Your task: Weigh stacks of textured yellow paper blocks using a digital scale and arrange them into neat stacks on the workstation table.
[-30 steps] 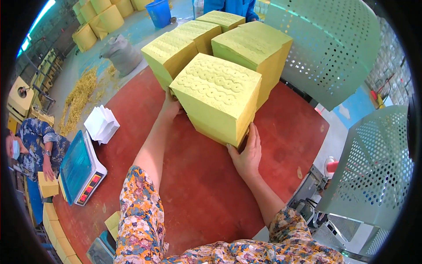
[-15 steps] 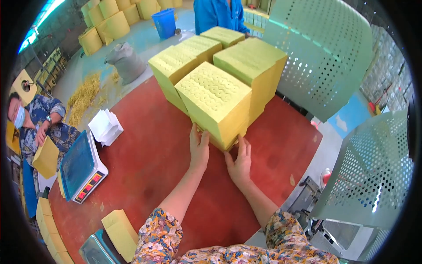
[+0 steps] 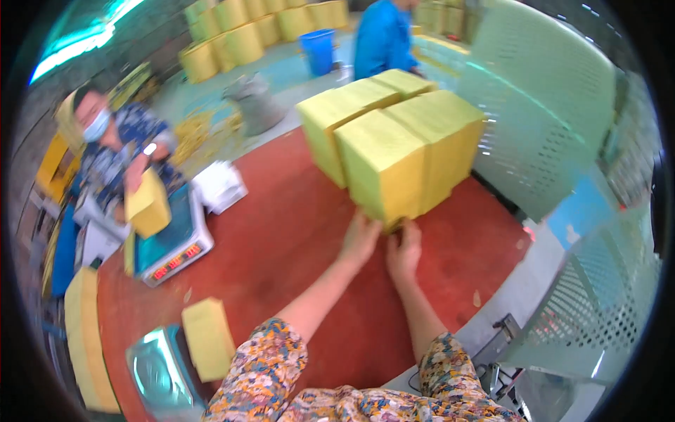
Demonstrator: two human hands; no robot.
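Observation:
Several tall stacks of yellow paper stand close together in a block on the far side of the red table. My hands are both at the bottom corner of the nearest yellow paper stack [image 3: 383, 169]. My left hand [image 3: 361, 243] is pressed to its lower left side, with the fingers partly hidden behind the edge. On the lower right side, my right hand [image 3: 404, 252] has its fingers curled against the paper. Both hands are slightly smeared by motion. The stack stands upright, flush with the stack behind it [image 3: 450, 141].
On the left, a masked person holds a yellow paper block [image 3: 148, 204] at a digital scale [image 3: 174, 235]. White folded paper [image 3: 219, 186] lies beside it. A second scale [image 3: 158, 373] and a yellow stack [image 3: 209, 339] are near left. Perforated green panels [image 3: 534, 105] border the right.
My view has turned left, shifting the scene rightward. The nearest stack now sits in line with the one behind it. The person at left has brought the yellow block over the scale.

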